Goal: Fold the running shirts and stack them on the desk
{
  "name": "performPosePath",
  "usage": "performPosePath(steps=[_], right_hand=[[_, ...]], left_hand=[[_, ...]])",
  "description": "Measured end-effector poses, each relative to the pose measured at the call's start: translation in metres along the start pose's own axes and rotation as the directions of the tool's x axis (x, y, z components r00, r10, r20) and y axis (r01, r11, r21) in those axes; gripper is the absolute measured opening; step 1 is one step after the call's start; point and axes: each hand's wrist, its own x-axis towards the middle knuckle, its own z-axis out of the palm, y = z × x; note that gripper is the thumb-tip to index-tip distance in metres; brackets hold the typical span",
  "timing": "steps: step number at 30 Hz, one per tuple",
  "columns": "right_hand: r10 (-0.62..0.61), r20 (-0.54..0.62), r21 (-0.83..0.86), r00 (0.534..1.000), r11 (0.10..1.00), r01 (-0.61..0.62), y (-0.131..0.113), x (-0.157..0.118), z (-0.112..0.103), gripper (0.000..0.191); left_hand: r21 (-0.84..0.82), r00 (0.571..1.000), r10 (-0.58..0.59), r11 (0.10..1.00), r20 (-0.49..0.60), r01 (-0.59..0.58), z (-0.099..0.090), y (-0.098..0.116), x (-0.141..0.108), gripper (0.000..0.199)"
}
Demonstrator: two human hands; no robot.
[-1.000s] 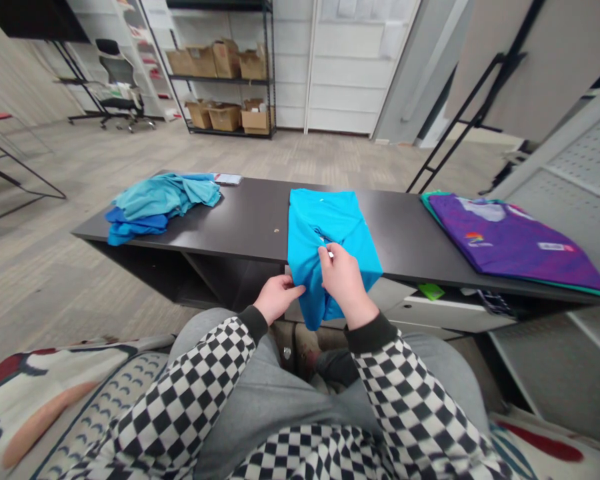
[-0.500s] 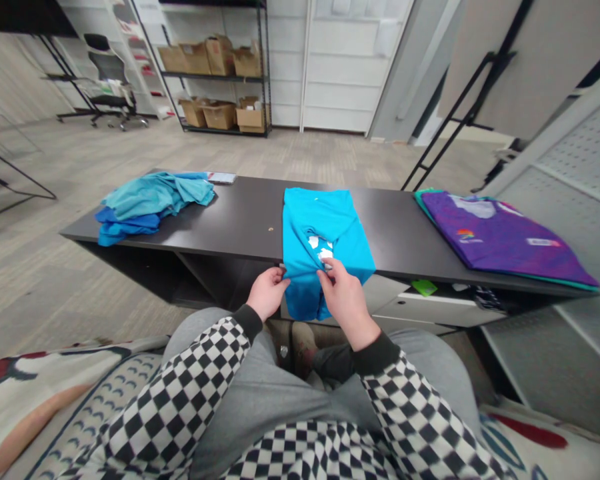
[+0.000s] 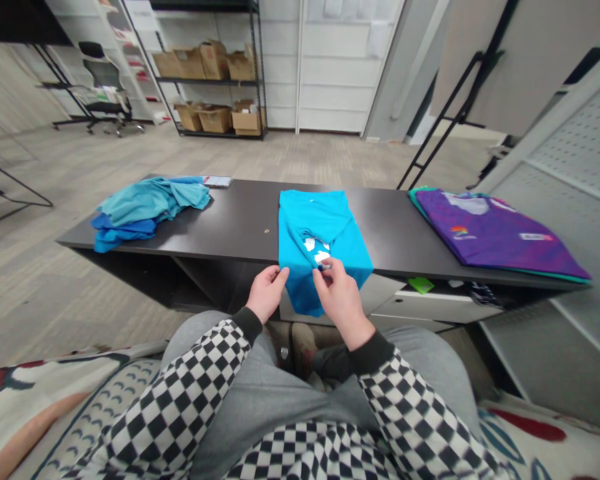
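Long, low cabinet with dark matte top (image 3: 230, 230) across the middle, open bays at left, white drawer fronts (image 3: 430, 307) at right. Beyond on the floor: black metal shelving rack (image 3: 195, 81) with brown cardboard boxes (image 3: 215, 120) on two levels. At the right end of the cabinet top: folded purple fabric garment (image 3: 500, 233) with small rainbow-coloured print, flat over a teal-green fabric layer (image 3: 417, 197). Near mid-cabinet, between that and the left pile: bright blue fabric garment (image 3: 325, 213), partly flat on top, partly hanging over the front edge, with a diagonal fold and white printed patches (image 3: 321, 256) in the opening. At left: crumpled light-teal cloth (image 3: 145, 200) over royal-blue cloth (image 3: 125, 233), in a loose heap. Next down in size, hands in black-cuffed checkered sleeves: right hand (image 3: 341, 293) at the near part of the blue garment, with thumb and forefinger pinching cloth just below the patches; left hand (image 3: 267, 293) at its left edge, by the cabinet front, with thumb and forefinger pressed together on the fabric, other fingers curled. Smaller: flat phone-like item (image 3: 217, 181) behind the heap; bright green item (image 3: 421, 285) under the top, above a drawer.
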Motion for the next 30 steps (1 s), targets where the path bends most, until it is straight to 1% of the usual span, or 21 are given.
performPosePath(steps=[3, 8, 9, 12, 14, 18, 20, 22, 23, 24, 25, 28, 29, 30], right_hand=[[0.014, 0.020, -0.090, 1.000, 0.996, -0.012, -0.016, 0.012, -0.005, 0.041], [-0.011, 0.055, -0.269, 0.998, 0.963, 0.026, -0.041, 0.048, -0.005, 0.047], [-0.015, 0.066, -0.297, 0.998, 0.954, 0.034, -0.046, 0.056, -0.004, 0.044], [-0.022, 0.140, -0.355, 0.990, 0.932, 0.071, -0.055, 0.075, -0.005, 0.026], [-0.029, 0.161, -0.366, 0.987, 0.927, 0.087, -0.058, 0.083, -0.008, 0.024], [0.009, 0.122, -0.377, 0.993, 0.925, 0.038, -0.054, 0.090, -0.015, 0.023], [0.025, 0.164, -0.402, 0.986, 0.915, 0.043, -0.049, 0.092, -0.016, 0.020], [0.005, 0.234, -0.400, 0.972, 0.912, 0.092, -0.044, 0.099, -0.019, 0.017], [-0.012, 0.255, -0.390, 0.967, 0.914, 0.113, -0.042, 0.105, -0.022, 0.018], [-0.026, 0.249, -0.383, 0.968, 0.916, 0.123, -0.040, 0.114, -0.027, 0.022], [-0.032, 0.216, -0.385, 0.976, 0.916, 0.116, -0.037, 0.125, -0.032, 0.026], [-0.013, 0.036, -0.455, 0.999, 0.890, 0.028, -0.023, 0.165, -0.051, 0.033], [-0.006, 0.008, -0.491, 1.000, 0.871, 0.009, -0.016, 0.179, -0.056, 0.034], [0.001, 0.012, -0.530, 1.000, 0.848, 0.006, -0.008, 0.191, -0.059, 0.036]], left_hand=[[0.003, 1.000, -0.009, 1.000, -0.026, 0.009, -0.002, -0.001, 0.002, 0.052], [0.002, 1.000, -0.010, 1.000, -0.019, 0.010, -0.003, -0.002, 0.003, 0.051], [0.011, 1.000, -0.005, 1.000, -0.022, 0.005, -0.004, -0.002, 0.003, 0.051], [0.044, 0.999, 0.012, 0.999, -0.030, -0.011, -0.006, -0.005, 0.005, 0.049], [0.060, 0.999, 0.018, 0.998, -0.043, -0.015, -0.008, -0.007, 0.005, 0.048], [0.056, 0.996, -0.011, 0.998, -0.091, 0.016, -0.009, -0.006, 0.005, 0.049], [0.053, 0.995, -0.028, 0.998, -0.100, 0.033, -0.008, -0.005, 0.004, 0.048], [0.047, 0.994, -0.044, 0.998, -0.097, 0.049, -0.007, -0.004, 0.004, 0.048], [0.043, 0.994, -0.051, 0.998, -0.096, 0.055, -0.006, -0.004, 0.004, 0.047], [0.042, 0.994, -0.055, 0.997, -0.095, 0.059, -0.006, -0.005, 0.004, 0.046], [0.044, 0.994, -0.056, 0.997, -0.096, 0.060, -0.005, -0.005, 0.004, 0.045], [0.067, 0.994, -0.046, 0.996, -0.103, 0.053, -0.005, -0.006, 0.005, 0.042], [0.076, 0.994, -0.040, 0.996, -0.104, 0.048, -0.005, -0.006, 0.005, 0.042], [0.087, 0.994, -0.034, 0.995, -0.104, 0.043, -0.005, -0.006, 0.005, 0.042]])
